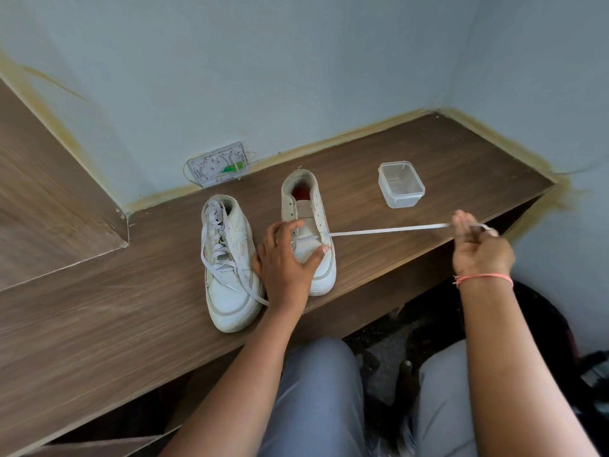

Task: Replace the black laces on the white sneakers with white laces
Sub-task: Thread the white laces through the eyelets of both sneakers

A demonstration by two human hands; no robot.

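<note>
Two white sneakers stand side by side on a brown wooden shelf point(99, 324). The left sneaker point(227, 268) is laced with a white lace, its ends hanging loose. The right sneaker point(308, 225) has open eyelets higher up and one white lace point(389, 229) running through a low eyelet. My left hand point(286, 262) rests over the toe of the right sneaker, thumb across the toe and fingers on its left side. My right hand point(478, 245) pinches the lace out to the right, so that it stretches taut from the shoe. No black lace is in view.
A small clear plastic box point(400, 184) without a lid stands behind and to the right of the shoes. A white wall plate point(219, 164) with green parts is fixed at the back wall. My knees in grey trousers are below the shelf's front edge.
</note>
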